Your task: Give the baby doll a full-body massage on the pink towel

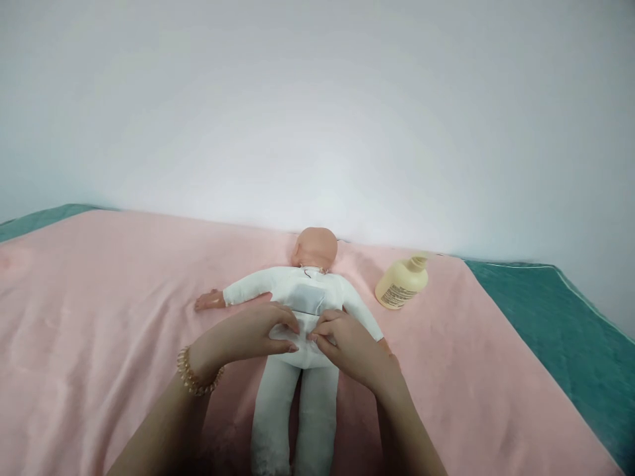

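Observation:
A baby doll (310, 362) with a white cloth body lies face down, its bare head at the far end and its legs toward me. A grey rectangular panel (307, 299) shows on its upper back. At the left side of the doll's lower back is my left hand (270, 329), thumb and fingers apart, with a beaded bracelet at the wrist. Close beside it, my right hand (340, 336) has its fingers curled and the thumb drawn in over the doll's lower back. Whatever its fingertips pinch, if anything, is too small to make out.
A pale yellow pump bottle (401, 284) stands tilted to the right of the doll. Pink cloth (476, 370) with wrinkles lies under everything. Green fabric (550, 317) shows at both sides, and a white wall (317, 112) rises behind.

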Demonstrator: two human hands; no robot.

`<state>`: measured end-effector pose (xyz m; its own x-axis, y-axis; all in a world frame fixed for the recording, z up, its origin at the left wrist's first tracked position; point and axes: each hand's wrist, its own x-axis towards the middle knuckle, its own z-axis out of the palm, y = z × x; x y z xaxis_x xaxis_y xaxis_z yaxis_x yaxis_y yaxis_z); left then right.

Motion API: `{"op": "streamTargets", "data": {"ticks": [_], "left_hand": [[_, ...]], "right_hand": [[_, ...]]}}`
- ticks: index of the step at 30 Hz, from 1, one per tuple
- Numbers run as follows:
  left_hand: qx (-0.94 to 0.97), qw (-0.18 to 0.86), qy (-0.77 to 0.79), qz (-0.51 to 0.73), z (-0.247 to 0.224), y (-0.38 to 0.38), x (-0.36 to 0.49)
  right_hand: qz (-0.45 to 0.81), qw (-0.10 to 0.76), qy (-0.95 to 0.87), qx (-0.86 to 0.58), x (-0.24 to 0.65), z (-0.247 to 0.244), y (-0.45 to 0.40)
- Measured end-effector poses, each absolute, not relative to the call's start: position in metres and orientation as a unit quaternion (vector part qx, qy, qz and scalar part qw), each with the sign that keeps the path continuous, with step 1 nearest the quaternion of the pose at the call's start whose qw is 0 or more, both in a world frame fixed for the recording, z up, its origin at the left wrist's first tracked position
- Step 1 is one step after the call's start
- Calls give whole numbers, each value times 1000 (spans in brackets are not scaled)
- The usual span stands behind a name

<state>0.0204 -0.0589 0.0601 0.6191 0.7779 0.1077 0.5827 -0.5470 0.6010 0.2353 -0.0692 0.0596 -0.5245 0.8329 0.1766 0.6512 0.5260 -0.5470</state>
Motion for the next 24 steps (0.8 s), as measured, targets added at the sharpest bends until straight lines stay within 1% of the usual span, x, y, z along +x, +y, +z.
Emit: {"op": "streamTargets", "data": {"ticks": [3, 7, 10, 16, 20, 24], "left_hand": [[855, 276, 399, 185, 56, -56, 19], [849, 282, 403, 193, 51, -54, 20], [852, 267, 401, 203, 53, -54, 22], [855, 225, 415, 214, 53, -52, 23], [859, 230, 408, 205, 48, -50, 22], [854, 232, 413, 213, 49, -48, 22]], "right_hand": [[238, 201, -841, -441, 235, 54, -65], [247, 228, -836, -434, 232, 47, -63], [246, 234, -827, -448, 234, 48, -62], [287, 233, -797, -477, 240, 53, -57], [282, 217, -803, -478, 237, 52, -56], [262, 219, -796, -500, 236, 53, -56]]}}
